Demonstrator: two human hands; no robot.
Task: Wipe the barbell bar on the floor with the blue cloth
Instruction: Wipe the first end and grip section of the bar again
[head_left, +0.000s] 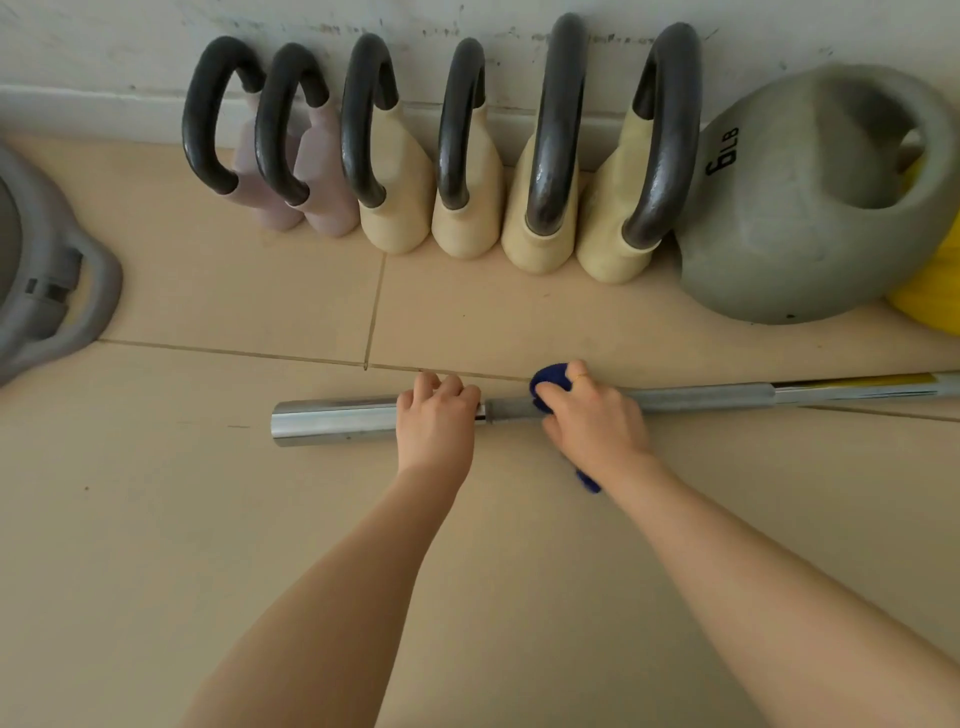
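nearest the camera, two bare forearms reach forward over the tiled floor (156, 519) to the barbell bar (701, 397), which lies flat on the tiles running left to right. the right hand (592, 426) is curled over the thin shaft with the blue cloth (550, 382) bunched under its fingers, so the cloth is wrapped around the bar at the grip; a tail of it pokes out below the wrist. just to the left of that grip, the left hand (436, 421) is curled over the inner end of the thick chrome sleeve (332, 420), apparently steadying it. as a judgement, the wipe is under way but far from finished: the cloth sits close to the collar where shaft meets sleeve, the long stretch of shaft to the right of the grip runs out of view, and the sleeve to the left of the holding hand is bare of cloth. whether any stretch is already clean cannot be told from the metal's look. beyond the grip, against the wall, stands a row of kettlebells (395, 171) with dark handles, a grey 6 lb weight (779, 223) to the right with something yellow (930, 301) behind it, and a grey object (52, 291) far to the left.
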